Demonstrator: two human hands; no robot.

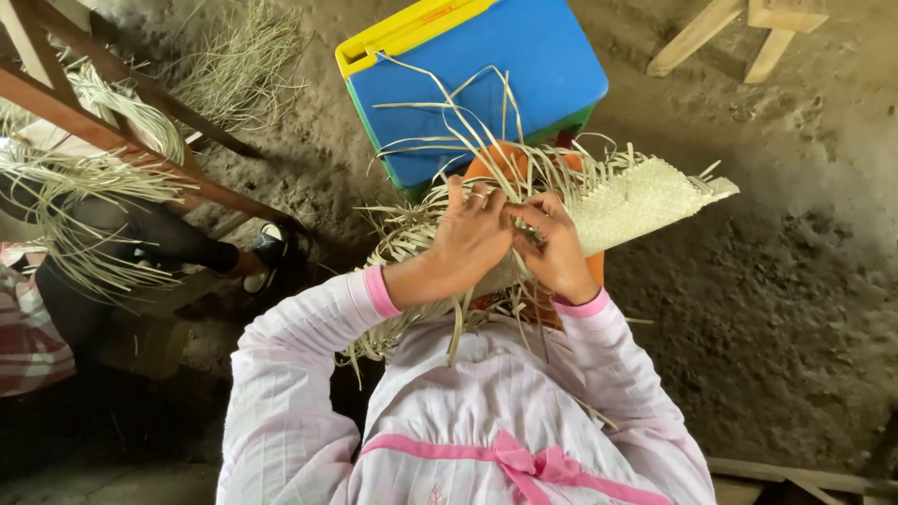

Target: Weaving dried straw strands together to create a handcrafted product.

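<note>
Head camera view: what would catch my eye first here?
Probably the pale woven straw mat at centre, loose strands fanning from its edge, with the left hand and right hand pressed together on it. Just above sits a bright blue and yellow plastic stool on the dirt floor.

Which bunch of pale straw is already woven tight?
The flat pale woven straw mat under the hands; the straw bundles on the wooden frame at left hang loose.

The mat [636, 201] is the landmark. Both hands, left [468, 238] and right [557, 248], lie on its near-left part. Behind it stands the box [486, 75]. Left of it runs a beam [122, 140] draped with straw [84, 178]. Far right behind lies a plank [697, 37].
</note>
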